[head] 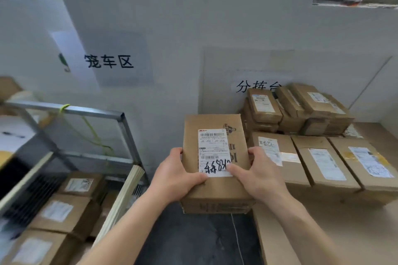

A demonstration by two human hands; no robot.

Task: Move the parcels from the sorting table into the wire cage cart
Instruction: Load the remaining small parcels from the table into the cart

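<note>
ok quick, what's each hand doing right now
Left hand: grips the left side of the labelled cardboard parcel.
Right hand: grips the same parcel's right side, thumb on its shipping label.

**Parcel sorting area of a logistics facility.** Two paper signs on the plain white wall name the stations. The left sign [108, 61] reads 笼车区 (cage cart area). The right sign [257, 86], partly hidden by boxes, reads 分拣台 (sorting table). Below the right sign, stacked cardboard parcels [301, 112] crowd the counter [355, 232], most of them showing a white shipping label. Below the left sign stands a metal-framed wire cage cart [92, 111], with more labelled boxes [62, 211] lying inside. The foreground parcel [215, 189] carries a barcode label [213, 150] printed with the routing code J4-J06 and overwritten in black marker.
</note>
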